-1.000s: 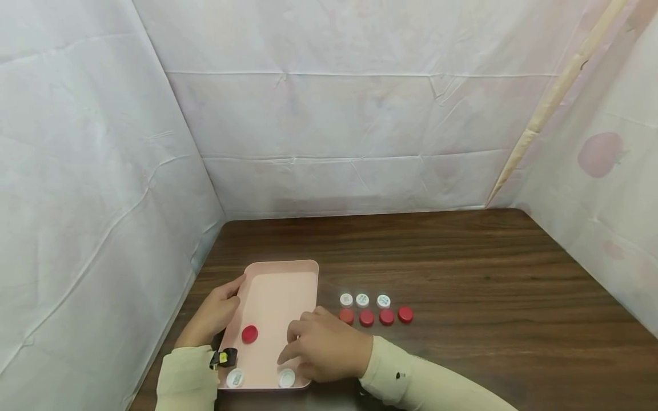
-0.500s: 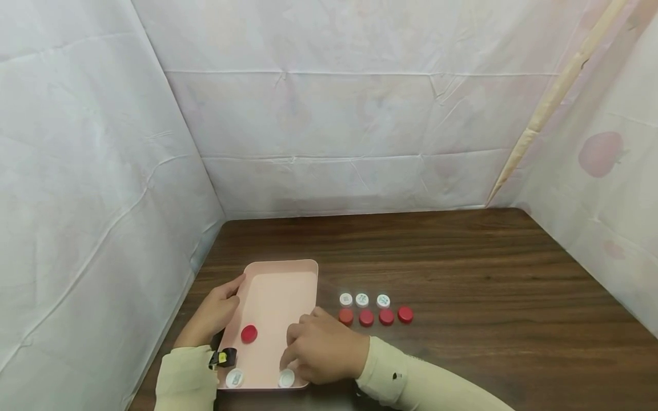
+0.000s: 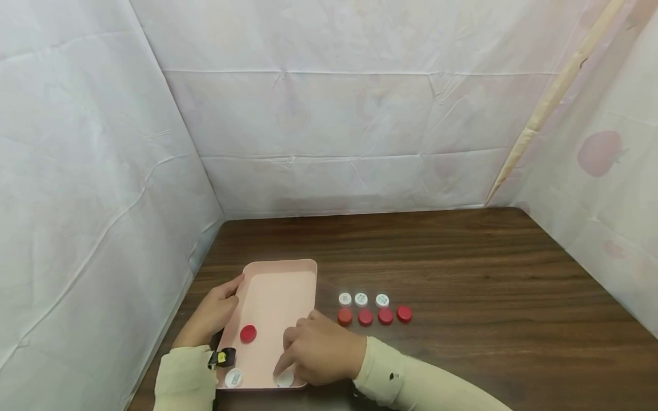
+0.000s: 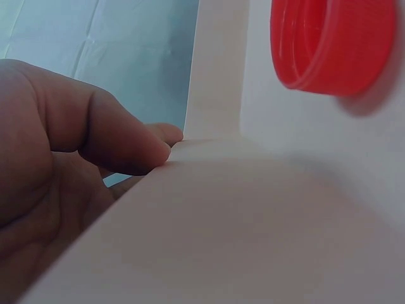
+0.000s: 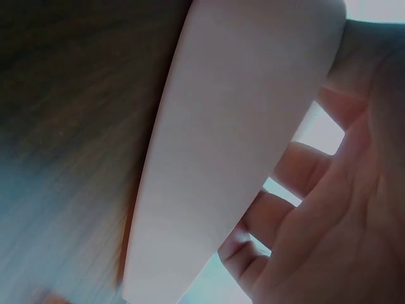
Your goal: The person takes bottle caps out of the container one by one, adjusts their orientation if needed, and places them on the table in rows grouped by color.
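Observation:
My left hand [image 3: 213, 313] grips the left rim of a pink rectangular tray [image 3: 280, 285], with thumb and fingers at its edge in the left wrist view. Inside, a red bottle cap [image 3: 248, 334] lies hollow side up, left of the middle. A white bottle cap [image 3: 233, 377] sits in the near left corner. At the near right corner my right hand [image 3: 325, 349] reaches over the tray's side, its fingers bent around another white bottle cap [image 3: 285, 379] and partly covering it. The right wrist view shows the tray's outer wall, which hides the fingertips.
Right of the tray, three white caps [image 3: 361, 299] form a row on the dark wooden table [image 3: 462, 274]. Several red caps [image 3: 385, 316] line up just in front of them. White sheeting [image 3: 329, 114] walls the table at the back and both sides.
My right hand has shifted slightly left and its fingers have closed in on the near right white cap. The left hand and tray stay in place.

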### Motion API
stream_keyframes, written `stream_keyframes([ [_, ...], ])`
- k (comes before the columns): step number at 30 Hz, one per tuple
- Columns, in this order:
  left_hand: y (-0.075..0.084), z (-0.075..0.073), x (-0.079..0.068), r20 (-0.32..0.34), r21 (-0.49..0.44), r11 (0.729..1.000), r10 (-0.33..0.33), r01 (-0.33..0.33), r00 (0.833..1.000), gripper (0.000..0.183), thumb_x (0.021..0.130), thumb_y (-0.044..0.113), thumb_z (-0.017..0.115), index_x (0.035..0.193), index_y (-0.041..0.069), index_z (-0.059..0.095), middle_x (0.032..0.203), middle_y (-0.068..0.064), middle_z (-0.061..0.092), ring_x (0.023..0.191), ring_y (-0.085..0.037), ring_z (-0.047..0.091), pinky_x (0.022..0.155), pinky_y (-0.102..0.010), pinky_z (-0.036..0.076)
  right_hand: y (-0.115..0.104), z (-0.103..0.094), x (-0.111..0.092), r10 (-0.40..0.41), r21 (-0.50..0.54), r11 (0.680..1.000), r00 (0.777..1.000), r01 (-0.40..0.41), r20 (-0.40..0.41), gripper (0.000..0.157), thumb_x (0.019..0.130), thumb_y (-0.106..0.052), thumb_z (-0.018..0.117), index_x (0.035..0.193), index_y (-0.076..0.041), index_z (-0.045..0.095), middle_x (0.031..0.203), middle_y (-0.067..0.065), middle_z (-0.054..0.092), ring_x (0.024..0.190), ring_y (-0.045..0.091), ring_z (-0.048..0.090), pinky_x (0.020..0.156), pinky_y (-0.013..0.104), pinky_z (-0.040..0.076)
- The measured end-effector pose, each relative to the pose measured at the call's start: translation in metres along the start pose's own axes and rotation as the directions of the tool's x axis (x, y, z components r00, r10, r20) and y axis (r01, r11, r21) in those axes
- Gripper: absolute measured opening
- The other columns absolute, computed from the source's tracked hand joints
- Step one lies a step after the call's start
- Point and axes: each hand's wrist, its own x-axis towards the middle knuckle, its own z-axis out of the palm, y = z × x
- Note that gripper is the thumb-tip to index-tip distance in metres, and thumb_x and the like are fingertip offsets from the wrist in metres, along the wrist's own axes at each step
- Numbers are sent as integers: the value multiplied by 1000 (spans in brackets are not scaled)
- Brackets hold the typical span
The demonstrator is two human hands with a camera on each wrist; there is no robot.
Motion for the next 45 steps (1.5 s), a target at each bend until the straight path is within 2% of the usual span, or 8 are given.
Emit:
stream_keyframes([
  [4,0,0,1,2,-5,1000,17,-17,1000,62,104,12,36,165,8,23,168,-25,24,154,-46,28,118,-61,31,0,-1,3,-12,14,1000,1000,11,15,38,83,-24,79,109,-52,77,89,-23,63,77,-3,52,69,21,35],
  [10,-1,1,1,-4,6,1000,13,-13,1000,63,104,11,37,165,8,24,168,-24,25,153,-46,29,118,-61,31,1,1,8,-29,26,999,999,28,36,30,83,-28,81,105,-49,79,86,-25,64,77,-6,55,63,19,35],
  [16,-1,2,1,-2,-2,1000,3,-3,1000,62,104,13,38,165,9,24,168,-24,26,153,-46,30,117,-61,32,2,1,11,-51,63,997,997,47,59,29,83,-29,83,105,-49,79,88,-25,65,78,-9,54,60,17,34],
  [26,1,-1,-1,5,2,1000,19,-19,1000,62,104,11,37,165,9,24,169,-24,23,154,-47,25,118,-62,29,1,1,12,-35,74,997,997,30,74,26,83,-30,83,101,-48,80,86,-24,64,76,-8,53,60,18,35],
  [33,1,-1,0,1,-12,1000,8,-8,1000,63,104,12,37,165,10,24,169,-23,24,155,-45,26,118,-60,30,3,5,12,5,60,998,997,-9,75,26,77,-31,86,98,-43,78,85,-24,63,73,-5,52,62,21,36],
  [40,0,-1,1,5,-11,1000,11,-10,1000,63,104,11,37,165,10,24,169,-24,24,154,-46,27,118,-61,30,4,6,11,21,-13,1000,1000,-21,18,24,76,-34,84,98,-35,74,84,-18,61,71,-1,51,61,21,35],
  [45,-2,-1,-1,4,-13,1000,5,-5,1000,62,105,12,37,166,11,24,170,-23,23,155,-46,25,119,-61,29,7,7,10,-4,-69,998,997,-2,-78,23,80,-38,77,101,-30,70,85,-15,59,72,1,51,60,20,37],
])
